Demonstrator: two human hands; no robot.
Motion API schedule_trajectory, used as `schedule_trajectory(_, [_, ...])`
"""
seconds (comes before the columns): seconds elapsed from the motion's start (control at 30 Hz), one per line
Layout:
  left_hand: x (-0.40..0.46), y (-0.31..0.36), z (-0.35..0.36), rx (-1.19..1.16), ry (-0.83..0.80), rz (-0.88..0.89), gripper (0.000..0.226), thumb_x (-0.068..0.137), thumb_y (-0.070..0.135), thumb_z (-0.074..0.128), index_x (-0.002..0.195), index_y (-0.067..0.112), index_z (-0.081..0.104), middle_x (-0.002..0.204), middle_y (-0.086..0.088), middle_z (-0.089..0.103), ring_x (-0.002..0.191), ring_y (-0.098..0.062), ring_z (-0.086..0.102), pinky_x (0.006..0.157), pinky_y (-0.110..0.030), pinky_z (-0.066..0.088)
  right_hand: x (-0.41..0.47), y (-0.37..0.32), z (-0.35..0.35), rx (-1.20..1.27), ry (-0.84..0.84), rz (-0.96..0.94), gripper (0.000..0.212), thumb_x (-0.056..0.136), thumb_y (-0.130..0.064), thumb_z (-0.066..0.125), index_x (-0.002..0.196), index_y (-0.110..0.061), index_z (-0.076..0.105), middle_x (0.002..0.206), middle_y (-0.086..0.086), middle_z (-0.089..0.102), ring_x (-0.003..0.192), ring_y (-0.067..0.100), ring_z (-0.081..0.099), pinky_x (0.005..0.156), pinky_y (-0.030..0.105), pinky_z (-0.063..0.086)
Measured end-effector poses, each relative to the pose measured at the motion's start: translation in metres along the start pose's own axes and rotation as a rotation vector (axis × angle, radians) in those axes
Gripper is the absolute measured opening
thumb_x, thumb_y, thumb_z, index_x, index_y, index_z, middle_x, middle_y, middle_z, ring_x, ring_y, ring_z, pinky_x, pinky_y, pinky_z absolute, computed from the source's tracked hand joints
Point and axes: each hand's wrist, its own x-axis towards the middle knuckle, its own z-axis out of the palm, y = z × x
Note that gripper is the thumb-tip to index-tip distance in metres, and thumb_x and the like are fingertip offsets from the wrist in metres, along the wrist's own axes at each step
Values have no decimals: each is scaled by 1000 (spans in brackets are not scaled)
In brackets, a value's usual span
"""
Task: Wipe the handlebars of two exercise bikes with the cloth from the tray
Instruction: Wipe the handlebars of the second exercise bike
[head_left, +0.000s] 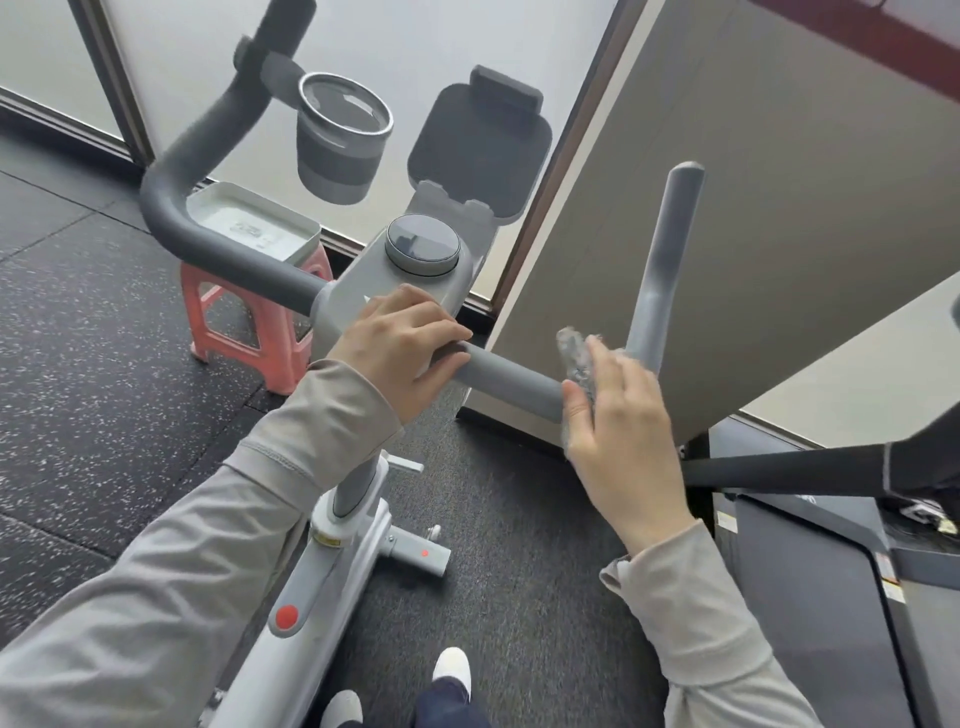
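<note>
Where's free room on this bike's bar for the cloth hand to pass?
Free: the right bar stretch between the left hand and the right hand holding the cloth; the right upright grip; the whole left bar. Crowded: the centre, where the left hand sits beside the console knob, with the cup holder and phone mount above.

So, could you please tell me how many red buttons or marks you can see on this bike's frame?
2: a large red button low on the frame, and a small red dot on the grey bar right of the post. Others may be hidden.
</note>
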Motion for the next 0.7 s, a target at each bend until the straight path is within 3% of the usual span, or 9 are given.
schedule_trajectory(0.23, [-8, -3, -2, 23, 14, -47, 26, 78, 20, 66, 101, 7, 70, 106, -9, 69, 107, -35, 58, 90, -52, 46, 20, -30, 1, -174, -185, 2, 33, 97, -30, 37, 121, -10, 49, 110, 14, 61, 104, 31, 50, 86, 38, 39])
schedule_trajectory(0.5, [-16, -6, -7, -34, -35, -63, 32, 79, 20, 58, 107, 7, 67, 119, -4, 66, 113, -29, 57, 97, -48, 43, 61, -69, 18, 1, -377, -148, 31, 98, -28, 39, 121, -10, 51, 114, 18, 61, 109, 35, 52, 88, 40, 39])
schedule_trajectory(0.6, [-17, -8, -8, -50, -49, -88, 33, 83, 19, 61, 114, 9, 64, 125, -2, 62, 119, -26, 53, 101, -47, 39, 64, -63, 14, 50, -417, -157, 26, 98, -26, 40, 110, -8, 54, 105, 18, 61, 103, 33, 52, 83, 39, 40])
schedule_trajectory(0.7, [-17, -7, -5, -54, -59, -133, 37, 83, 20, 65, 119, 12, 61, 129, 1, 59, 124, -22, 49, 106, -41, 33, 62, -47, 5, 85, -465, -169, 25, 98, -25, 42, 111, -8, 55, 93, 12, 57, 100, 31, 50, 78, 35, 36])
